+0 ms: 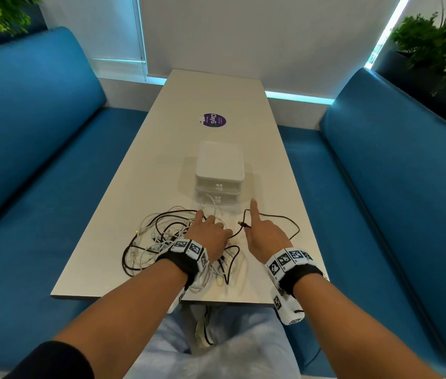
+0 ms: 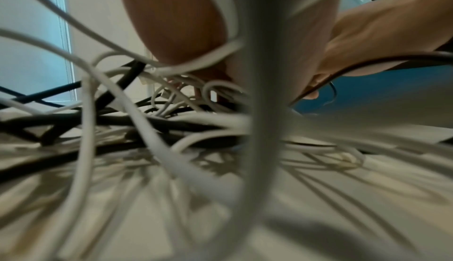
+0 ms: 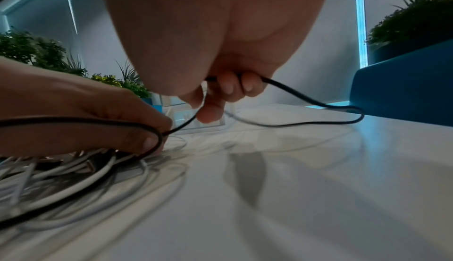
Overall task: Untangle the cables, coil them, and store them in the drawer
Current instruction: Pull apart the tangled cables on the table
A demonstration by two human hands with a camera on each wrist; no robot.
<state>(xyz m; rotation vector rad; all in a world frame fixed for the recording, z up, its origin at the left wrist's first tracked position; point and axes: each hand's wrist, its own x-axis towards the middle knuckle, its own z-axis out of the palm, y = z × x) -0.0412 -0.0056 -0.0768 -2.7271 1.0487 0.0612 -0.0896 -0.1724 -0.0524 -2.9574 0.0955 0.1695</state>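
Observation:
A tangle of white and black cables (image 1: 172, 242) lies on the near end of the pale table (image 1: 216, 94). My left hand (image 1: 210, 231) rests on the tangle and pinches a black cable (image 3: 294, 90) between thumb and fingers. That cable runs over to my right hand (image 1: 262, 233), whose lower fingers (image 3: 230, 88) curl round it while the index finger points straight out. Its plug (image 1: 241, 223) sticks out between the two hands. A white two-drawer unit (image 1: 219, 170) stands just beyond the hands, both drawers pushed in. The left wrist view shows blurred cables (image 2: 152, 141) close up.
A purple round sticker (image 1: 211, 120) sits on the table's far half. Blue padded benches (image 1: 38, 160) (image 1: 397, 173) run along both sides. Potted plants (image 1: 440, 45) stand behind the bench backs. My knees are under the table's near edge (image 1: 161, 298).

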